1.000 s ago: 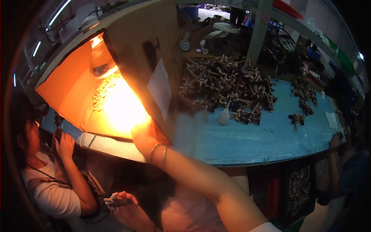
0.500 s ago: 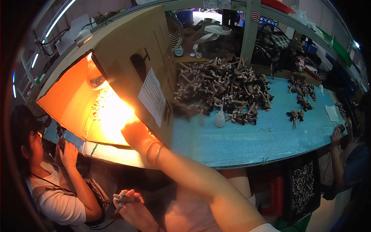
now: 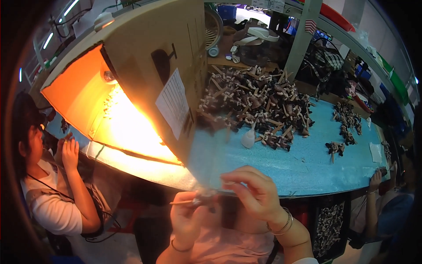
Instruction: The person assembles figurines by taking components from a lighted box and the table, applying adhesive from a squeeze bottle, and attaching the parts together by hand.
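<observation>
My left hand (image 3: pixel 187 222) is closed around a small dark toy figure (image 3: pixel 203 201), held low in front of the bench edge. A thin tan stick (image 3: pixel 181 202) juts out leftward from the same grip. Close by on the right, my right hand (image 3: pixel 257 196) has thumb and forefinger pinched near the figure's upper end. A tiny pale piece (image 3: pixel 226 181) seems to be at its fingertips, too small and blurred to name. Beyond my hands, a big heap of similar brown figures (image 3: pixel 259 99) lies on the blue bench top (image 3: pixel 272 169).
At the left stands an open cardboard box (image 3: pixel 176 48) with a glowing lamp (image 3: pixel 109 77) over small parts. A white nozzle bottle (image 3: pixel 248 139) is beside the heap. Co-workers sit left (image 3: pixel 57 207) and right (image 3: pixel 395 207). A dark crate (image 3: pixel 329 229) of small parts is below the bench.
My right hand has come out of the lit box, back toward me and rightward. My left hand has risen with the figure, and both hands are now close together.
</observation>
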Demonstrator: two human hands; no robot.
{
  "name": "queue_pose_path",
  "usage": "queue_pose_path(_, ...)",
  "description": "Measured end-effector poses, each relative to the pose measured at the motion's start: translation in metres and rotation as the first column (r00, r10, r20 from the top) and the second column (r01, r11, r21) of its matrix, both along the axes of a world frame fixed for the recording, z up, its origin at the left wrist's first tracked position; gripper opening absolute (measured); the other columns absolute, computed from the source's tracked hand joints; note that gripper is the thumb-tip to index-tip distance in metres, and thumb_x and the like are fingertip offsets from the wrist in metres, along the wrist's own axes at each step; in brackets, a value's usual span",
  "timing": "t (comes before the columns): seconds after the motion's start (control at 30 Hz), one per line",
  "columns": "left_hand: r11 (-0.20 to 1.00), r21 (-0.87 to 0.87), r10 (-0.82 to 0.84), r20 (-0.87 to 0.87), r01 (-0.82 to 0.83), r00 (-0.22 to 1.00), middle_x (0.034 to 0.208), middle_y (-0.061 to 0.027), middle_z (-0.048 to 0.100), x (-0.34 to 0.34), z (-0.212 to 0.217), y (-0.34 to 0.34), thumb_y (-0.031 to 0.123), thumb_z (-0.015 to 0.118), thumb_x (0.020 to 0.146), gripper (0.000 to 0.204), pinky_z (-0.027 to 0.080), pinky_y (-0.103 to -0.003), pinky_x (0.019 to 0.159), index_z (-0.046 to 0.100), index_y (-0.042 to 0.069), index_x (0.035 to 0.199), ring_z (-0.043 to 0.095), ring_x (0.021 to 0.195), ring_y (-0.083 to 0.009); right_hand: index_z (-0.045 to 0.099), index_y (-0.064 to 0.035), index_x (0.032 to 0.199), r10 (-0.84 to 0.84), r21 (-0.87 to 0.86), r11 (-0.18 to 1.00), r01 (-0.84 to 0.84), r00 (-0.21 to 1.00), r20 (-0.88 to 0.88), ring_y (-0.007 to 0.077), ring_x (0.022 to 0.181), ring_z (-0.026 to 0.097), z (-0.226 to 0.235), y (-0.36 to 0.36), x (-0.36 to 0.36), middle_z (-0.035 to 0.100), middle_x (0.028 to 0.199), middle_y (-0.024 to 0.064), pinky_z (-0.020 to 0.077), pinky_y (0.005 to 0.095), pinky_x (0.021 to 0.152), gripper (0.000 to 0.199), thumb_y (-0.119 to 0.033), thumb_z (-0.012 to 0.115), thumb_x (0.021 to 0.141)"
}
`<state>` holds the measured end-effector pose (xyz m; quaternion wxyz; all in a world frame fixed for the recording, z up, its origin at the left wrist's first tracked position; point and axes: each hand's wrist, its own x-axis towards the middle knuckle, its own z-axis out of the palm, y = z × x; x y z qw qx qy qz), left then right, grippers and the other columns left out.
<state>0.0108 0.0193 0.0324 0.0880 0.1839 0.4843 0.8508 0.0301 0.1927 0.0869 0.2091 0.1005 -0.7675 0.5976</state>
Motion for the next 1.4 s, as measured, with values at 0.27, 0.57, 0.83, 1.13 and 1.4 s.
queue_pose_path(0.27, 0.977, 0.029, -0.212, 0.005, 0.211, 0.977, 0.105, -0.0195, 0.058, 0.007, 0.006, 0.04, -0.009, 0.051, 0.082, 0.027, 0.05, -0.036, 0.084, 0.039, -0.001, 0.105, 0.06, 0.095, -0.0241, 0.062, -0.0001, 0.095, -0.062, 0.062, 0.995, 0.073, 0.986, -0.155, 0.0235, 0.075, 0.065, -0.012, 0.034, 0.014, 0.065, 0.086, 0.0115, 0.0519, 0.0285, 0.065, 0.022, 0.005, 0.063, 0.073)
queue_pose_path(0.57, 0.977, 0.013, -0.211, 0.191, 0.212, 0.959, 0.092, -0.0207, 0.06, 0.013, 0.013, 0.056, 0.023, 0.065, 0.082, 0.037, 0.054, -0.034, 0.067, 0.038, 0.002, 0.095, 0.062, 0.082, -0.0218, 0.063, -0.0006, 0.092, 0.062, 0.098, 0.994, -0.041, 0.973, -0.221, 0.0269, 0.08, 0.066, -0.022, 0.052, 0.011, 0.066, 0.09, 0.0142, 0.0533, 0.0308, 0.068, 0.027, 0.008, 0.064, 0.067)
queue_pose_path(0.83, 0.954, 0.055, -0.299, 0.097, 0.295, 0.949, 0.106, -0.0218, 0.056, 0.011, 0.007, 0.05, -0.007, 0.051, 0.082, 0.025, 0.051, -0.039, 0.08, 0.04, 0.001, 0.103, 0.058, 0.099, -0.0277, 0.063, -0.0015, 0.092, 0.082, 0.193, 0.981, -0.02, 0.943, -0.322, 0.0284, 0.084, 0.066, -0.024, 0.054, 0.007, 0.066, 0.09, 0.0148, 0.0541, 0.0311, 0.07, 0.028, 0.007, 0.064, 0.066)
queue_pose_path(1.13, 0.992, -0.102, 0.049, -0.276, -0.08, 0.96, 0.104, -0.0194, 0.058, 0.006, -0.002, 0.056, -0.015, 0.051, 0.08, 0.032, 0.05, -0.036, 0.082, 0.038, 0.001, 0.105, 0.059, 0.097, -0.0256, 0.065, -0.0046, 0.092, -0.197, 0.209, 0.939, 0.274, 0.924, -0.327, 0.0238, 0.078, 0.059, -0.015, 0.036, 0.023, 0.062, 0.092, 0.0073, 0.0459, 0.0328, 0.068, 0.029, -0.002, 0.068, 0.064)
queue_pose_path(1.4, 0.933, -0.199, 0.155, -0.531, -0.3, 0.833, 0.101, -0.0209, 0.06, 0.001, 0.002, 0.061, -0.015, 0.057, 0.076, 0.038, 0.05, -0.032, 0.076, 0.041, 0.002, 0.106, 0.062, 0.089, -0.0236, 0.064, -0.0044, 0.089, -0.221, 0.325, 0.88, 0.347, 0.904, -0.367, 0.0227, 0.074, 0.058, -0.013, 0.027, 0.022, 0.06, 0.085, 0.0059, 0.0447, 0.0317, 0.066, 0.025, -0.002, 0.069, 0.064)
